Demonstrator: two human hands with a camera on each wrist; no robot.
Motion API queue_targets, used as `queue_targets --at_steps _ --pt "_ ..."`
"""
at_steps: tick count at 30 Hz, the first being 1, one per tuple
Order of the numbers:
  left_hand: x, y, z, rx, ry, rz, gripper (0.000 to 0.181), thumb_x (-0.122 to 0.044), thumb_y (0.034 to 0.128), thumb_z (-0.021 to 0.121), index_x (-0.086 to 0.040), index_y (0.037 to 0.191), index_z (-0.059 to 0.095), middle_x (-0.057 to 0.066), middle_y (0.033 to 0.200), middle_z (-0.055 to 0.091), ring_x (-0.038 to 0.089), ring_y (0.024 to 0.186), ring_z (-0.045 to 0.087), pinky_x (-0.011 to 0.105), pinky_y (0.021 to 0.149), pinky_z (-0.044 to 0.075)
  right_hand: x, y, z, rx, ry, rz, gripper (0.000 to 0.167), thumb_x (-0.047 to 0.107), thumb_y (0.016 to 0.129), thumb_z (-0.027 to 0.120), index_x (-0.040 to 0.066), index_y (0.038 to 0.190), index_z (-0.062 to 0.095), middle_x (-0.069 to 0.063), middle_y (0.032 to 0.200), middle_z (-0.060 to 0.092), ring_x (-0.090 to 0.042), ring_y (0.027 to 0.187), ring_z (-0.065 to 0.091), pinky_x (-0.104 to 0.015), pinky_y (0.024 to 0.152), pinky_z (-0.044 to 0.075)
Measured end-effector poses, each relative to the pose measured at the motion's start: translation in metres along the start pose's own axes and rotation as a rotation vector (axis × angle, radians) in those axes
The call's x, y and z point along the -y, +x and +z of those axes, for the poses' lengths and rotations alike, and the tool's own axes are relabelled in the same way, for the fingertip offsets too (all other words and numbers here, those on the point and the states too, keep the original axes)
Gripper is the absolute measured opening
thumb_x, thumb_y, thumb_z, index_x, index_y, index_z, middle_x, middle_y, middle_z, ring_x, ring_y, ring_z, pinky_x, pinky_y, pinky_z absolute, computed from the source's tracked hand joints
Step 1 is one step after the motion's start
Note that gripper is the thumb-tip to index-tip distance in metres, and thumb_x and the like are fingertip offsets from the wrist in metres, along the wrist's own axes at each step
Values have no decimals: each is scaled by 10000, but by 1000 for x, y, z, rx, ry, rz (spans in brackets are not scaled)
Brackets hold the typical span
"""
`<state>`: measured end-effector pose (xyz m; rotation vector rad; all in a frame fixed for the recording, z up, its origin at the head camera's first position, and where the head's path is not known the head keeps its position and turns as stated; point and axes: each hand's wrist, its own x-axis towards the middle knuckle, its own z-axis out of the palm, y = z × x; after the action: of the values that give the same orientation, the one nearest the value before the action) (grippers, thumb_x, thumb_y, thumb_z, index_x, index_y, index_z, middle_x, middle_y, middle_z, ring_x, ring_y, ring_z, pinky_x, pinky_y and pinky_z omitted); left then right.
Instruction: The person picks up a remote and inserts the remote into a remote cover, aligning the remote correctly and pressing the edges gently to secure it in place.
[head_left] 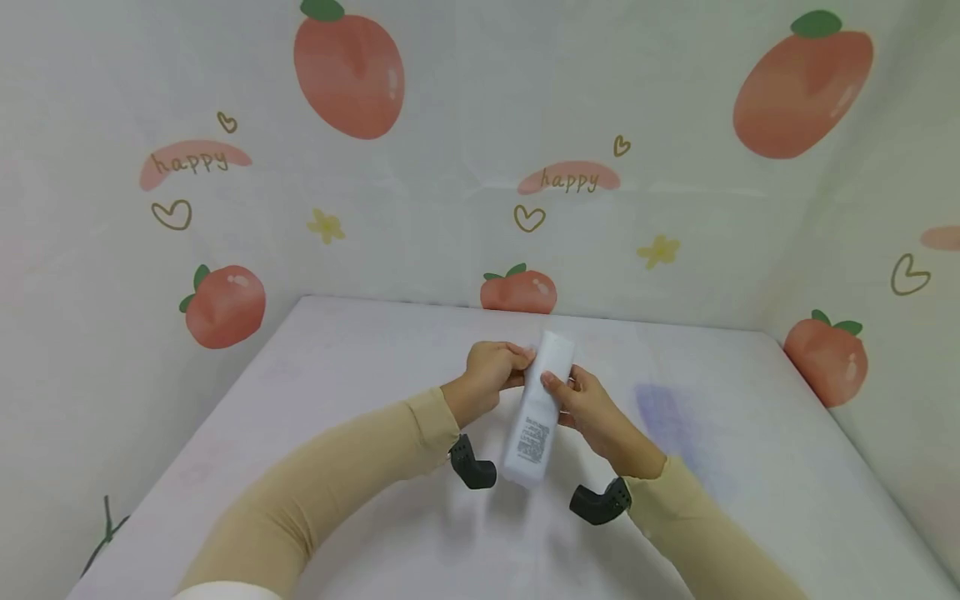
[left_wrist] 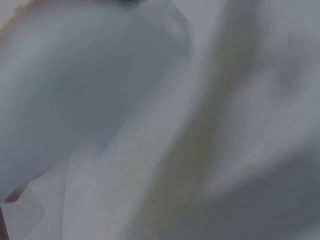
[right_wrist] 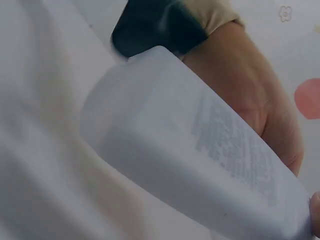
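A white bottle [head_left: 538, 408] with small grey print is held up over the table, tilted, its printed end toward me. My right hand [head_left: 596, 412] grips it around the side, thumb across the front face. At the upper left edge of the bottle, my left hand [head_left: 491, 371] pinches near the far end with curled fingers; the exact contact is partly hidden. The right wrist view shows the bottle's rounded base [right_wrist: 115, 115], with the left hand [right_wrist: 272, 120] behind it. In the left wrist view the bottle [left_wrist: 85, 85] is a blurred pale shape.
A white cloth-covered table [head_left: 375, 517] lies below, with a faint purple patch [head_left: 667, 417] to the right. Behind it hangs a white backdrop [head_left: 450, 225] printed with peaches. Black wrist cameras [head_left: 474, 467] hang under both forearms, close to the bottle's near end.
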<state>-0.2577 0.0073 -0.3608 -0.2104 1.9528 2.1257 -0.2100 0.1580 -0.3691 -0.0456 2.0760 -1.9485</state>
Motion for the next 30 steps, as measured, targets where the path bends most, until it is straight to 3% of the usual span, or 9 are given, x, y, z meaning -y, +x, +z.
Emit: queue_targets --at_steps 7,11,15,19,25,30 --pt "5 -3 -4 59 41 53 168 -145 874 719 14 914 685 47 868 662 117 692 655 285 730 584 4 -2 -6 11 14 -29 537 274 1022 487 -77 1385 305 -36 1052 586 -80 899 631 -314 850 538" --pt "9 -6 -8 109 63 149 226 -137 868 723 10 1027 657 69 896 644 134 708 665 318 756 589 8 -2 -9 -23 -36 -53 535 233 1014 507 -57 1408 290 -81 1133 594 -81 933 608 -370 887 527" --pt "12 -10 -15 163 94 277 380 -69 861 721 -103 1221 605 129 1020 602 162 755 671 345 769 589 10 0 -7 -36 -18 -48 554 196 1004 524 -43 1435 270 -110 1223 573 -84 974 597 -411 931 516" --pt "13 -12 -19 219 236 348 433 -111 845 751 -154 1246 593 141 1072 598 164 807 657 338 790 583 9 2 -6 -40 9 -56 547 185 1003 524 -26 1441 273 -112 1248 555 -76 985 589 -368 909 523" --pt "5 -14 -22 250 470 335 515 -216 783 820 -129 1219 561 91 1047 623 165 813 622 271 697 495 10 3 -3 -12 -4 -61 538 207 1016 496 8 1460 265 -167 1324 487 -118 1037 564 -401 956 494" --pt "3 -14 -25 310 532 293 491 -215 790 808 -83 1207 585 78 1064 641 171 849 594 271 697 496 9 1 0 16 9 -41 550 204 1017 493 55 1487 250 -205 1390 421 -205 1118 540 -434 995 465"
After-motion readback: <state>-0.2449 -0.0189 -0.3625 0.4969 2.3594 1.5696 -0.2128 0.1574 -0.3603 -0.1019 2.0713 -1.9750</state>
